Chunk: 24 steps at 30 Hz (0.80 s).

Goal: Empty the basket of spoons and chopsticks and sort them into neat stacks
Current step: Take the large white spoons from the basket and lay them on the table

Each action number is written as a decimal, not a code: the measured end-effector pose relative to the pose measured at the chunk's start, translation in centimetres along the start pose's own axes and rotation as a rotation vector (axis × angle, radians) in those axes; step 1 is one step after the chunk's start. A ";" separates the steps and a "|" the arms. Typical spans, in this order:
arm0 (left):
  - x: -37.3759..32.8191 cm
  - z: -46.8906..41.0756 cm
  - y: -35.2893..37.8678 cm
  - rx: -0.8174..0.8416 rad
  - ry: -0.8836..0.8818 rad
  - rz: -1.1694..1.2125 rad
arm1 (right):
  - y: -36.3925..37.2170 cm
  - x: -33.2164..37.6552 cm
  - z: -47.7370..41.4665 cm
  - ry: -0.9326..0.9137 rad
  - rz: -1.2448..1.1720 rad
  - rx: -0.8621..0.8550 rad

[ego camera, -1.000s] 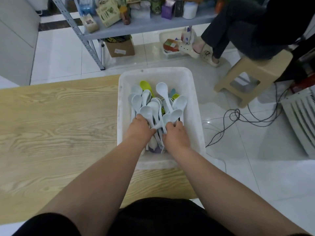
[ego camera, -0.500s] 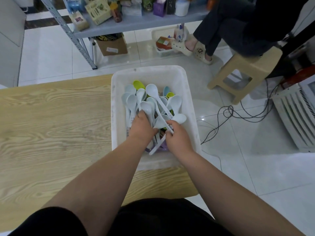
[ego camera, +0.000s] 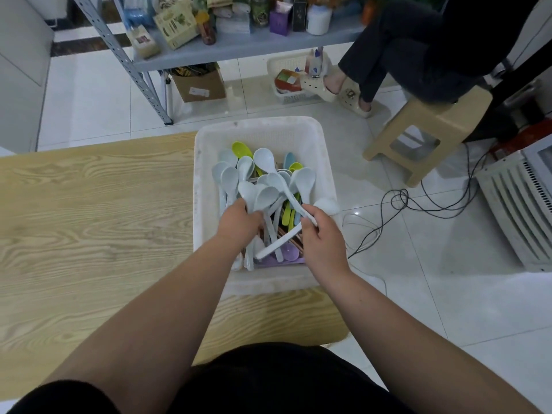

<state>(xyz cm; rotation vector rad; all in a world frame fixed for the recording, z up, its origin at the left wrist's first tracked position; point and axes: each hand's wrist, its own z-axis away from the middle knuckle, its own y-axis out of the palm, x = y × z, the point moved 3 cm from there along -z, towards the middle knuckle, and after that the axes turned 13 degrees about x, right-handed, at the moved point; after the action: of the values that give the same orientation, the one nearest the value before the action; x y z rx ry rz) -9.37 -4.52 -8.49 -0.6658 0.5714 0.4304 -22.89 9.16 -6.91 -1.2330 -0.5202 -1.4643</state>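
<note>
Right hand (ego camera: 322,237): fingers pinched on a white spoon (ego camera: 276,246). Its handle end points down-left over the pile and its blurred bowl sits over the right rim. A second white handle runs against those fingers; can't tell if it's gripped.
Left hand (ego camera: 239,222): fingers curled round a bunch (ego camera: 257,197) of white spoon handles, with two bowls sticking out above the knuckles.

Versus 1 s ago: the hands were side by side, deep in the pile. Now they are apart. The right hand has drawn right and the pinched spoon's bowl has shifted toward the rim. The basket (ego camera: 198,204) has not moved.

The basket is white and sits on the right end of the wood table (ego camera: 89,219), partly overhanging the edge. All cutlery is in it, none on the table.

Visible counts:
- white spoons (ego camera: 230,174): about twelve bowls, including the held ones
- green spoons (ego camera: 242,149): two bowls
- blue spoon (ego camera: 289,159): one
- purple spoon (ego camera: 290,253): one, at the bottom
- chopsticks (ego camera: 294,242): brownish, under the spoons; can't tell how many
</note>
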 end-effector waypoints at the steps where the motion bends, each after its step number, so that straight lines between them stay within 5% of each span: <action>1: 0.2 0.3 -0.4 0.006 -0.020 0.139 | -0.1 0.1 0.0 -0.008 0.007 0.002; 11: 1.3 3.0 0.2 0.214 -0.077 1.053 | 1.0 1.9 1.8 -0.360 0.371 0.236; 17: 1.7 5.2 0.2 0.183 -0.020 1.055 | 3.8 2.7 3.4 -0.596 0.591 0.407; 24: 4.8 9.2 -2.0 0.061 0.088 1.024 | 4.9 3.6 4.4 -0.371 0.198 0.486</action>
<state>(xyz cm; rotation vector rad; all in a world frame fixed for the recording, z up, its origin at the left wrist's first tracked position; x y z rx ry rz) -1.36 1.18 -4.65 -0.2869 0.9904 1.3345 -16.18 9.74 -3.55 -1.1230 -0.9148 -0.8718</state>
